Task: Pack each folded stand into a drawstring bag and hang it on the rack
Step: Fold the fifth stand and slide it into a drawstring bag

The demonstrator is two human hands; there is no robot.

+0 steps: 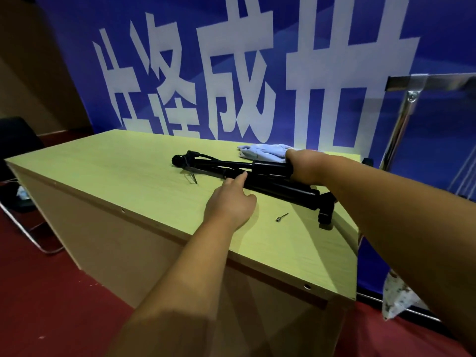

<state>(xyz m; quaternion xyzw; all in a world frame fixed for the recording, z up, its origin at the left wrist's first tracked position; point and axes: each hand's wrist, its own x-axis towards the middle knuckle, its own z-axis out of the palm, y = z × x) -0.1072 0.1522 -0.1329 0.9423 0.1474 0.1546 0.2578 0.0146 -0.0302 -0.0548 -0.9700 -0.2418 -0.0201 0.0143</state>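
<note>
Long table (128, 171) with pale-green wood-grain top and tan front panel, set on dark red carpet (51, 305). Small silver metal pin (281, 217) lying on the tabletop near the front edge. Behind: large blue banner (438, 34) bearing white characters, beside a brown wall (31, 60). Far left: black chair (15, 143). Lower right: white patterned cloth (396, 297).

Large white Chinese characters across blue banner (438, 34) on far wall. Only "成" plainly readable, at centre; neighbours to left and right cut off at foot by wooden table (128, 161), not surely legible. No other lettering readable.
</note>
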